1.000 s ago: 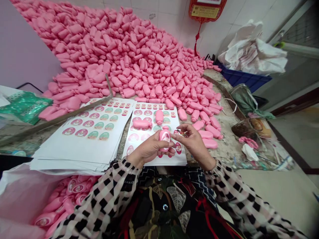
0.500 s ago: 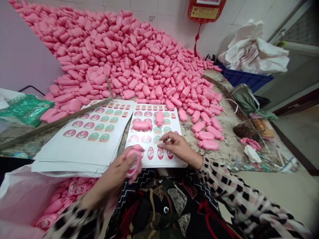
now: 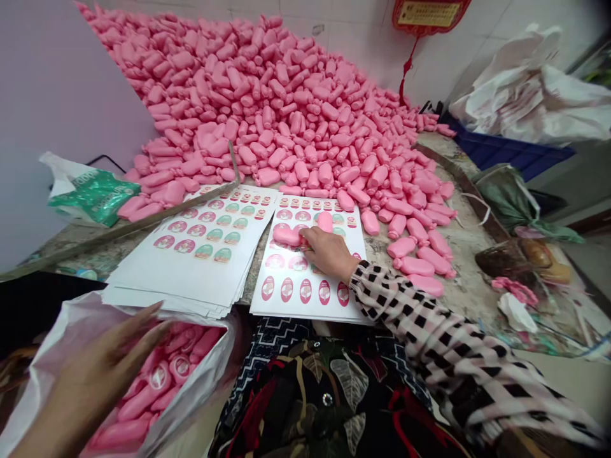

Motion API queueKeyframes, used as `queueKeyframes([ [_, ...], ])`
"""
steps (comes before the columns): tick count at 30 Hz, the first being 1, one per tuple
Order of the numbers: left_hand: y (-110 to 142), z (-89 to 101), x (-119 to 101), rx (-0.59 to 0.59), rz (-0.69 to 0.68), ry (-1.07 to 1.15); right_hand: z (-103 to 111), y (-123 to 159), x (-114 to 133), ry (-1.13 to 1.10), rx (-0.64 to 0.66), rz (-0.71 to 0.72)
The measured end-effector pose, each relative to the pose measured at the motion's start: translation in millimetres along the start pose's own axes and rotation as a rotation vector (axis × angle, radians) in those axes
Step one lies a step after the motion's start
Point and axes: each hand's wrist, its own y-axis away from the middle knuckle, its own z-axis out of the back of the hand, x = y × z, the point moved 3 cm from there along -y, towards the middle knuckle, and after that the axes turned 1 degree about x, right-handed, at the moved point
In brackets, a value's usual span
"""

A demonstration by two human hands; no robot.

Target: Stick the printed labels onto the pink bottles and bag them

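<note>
Head view, and here's your left hand, fingers spread wide over the white bag, labelled bottles just below it. Your right hand has its fingers narrowed at the neck end of a pink bottle; whether they grip, you can't tell. That bottle lies left of the hand, on the label sheet, another bottle just beyond the knuckles, the pink heap farther off.

The head camera looks forward and down, seemingly from near.
</note>
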Motion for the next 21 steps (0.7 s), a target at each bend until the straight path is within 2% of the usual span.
queueKeyframes([
  [1, -2.8, -3.3, -18.7, 0.043, 0.049, 0.013, 2.5, 4.6, 0.1, -0.067, -0.022, 0.005],
  [2, -6.3, -4.6, -40.2, -0.003, 0.039, 0.065, 6.2, 11.5, 0.1, -0.153, -0.039, 0.014],
  [5, -16.4, -14.5, -107.7, -0.070, -0.210, 0.215, 21.2, 43.4, 3.7, -0.454, -0.001, 0.062],
  [6, -18.8, -21.7, -127.9, -0.010, -0.303, 0.241, 26.4, 56.4, 6.7, -0.538, 0.038, 0.073],
  [8, -21.0, -42.9, -161.6, 0.259, -0.395, 0.325, 36.5, 82.3, 14.6, -0.667, 0.100, 0.079],
  [11, -17.1, -77.2, -199.2, 0.718, -0.383, 0.581, 45.7, 112.2, 21.8, -0.825, 0.137, 0.055],
  [13, -15.2, -94.9, -214.8, 0.906, -0.283, 0.731, 45.2, 122.6, 13.7, -0.903, 0.140, -0.018],
  [14, -16.0, -101.2, -219.8, 0.935, -0.232, 0.764, 43.4, 124.9, 4.1, -0.912, 0.114, -0.077],
  [16, -21.7, -107.6, -227.0, 0.857, -0.222, 0.720, 38.4, 125.8, -24.4, -0.830, -0.004, -0.223],
  [18, -30.4, -107.9, -234.3, 0.664, -0.339, 0.565, 34.5, 124.8, -56.3, -0.607, -0.204, -0.352],
  [19, -34.5, -107.9, -238.7, 0.572, -0.415, 0.467, 31.3, 123.8, -69.4, -0.475, -0.243, -0.399],
  [21, -41.3, -111.7, -248.7, 0.464, -0.546, 0.277, 24.5, 121.1, -87.2, -0.285, -0.267, -0.453],
])
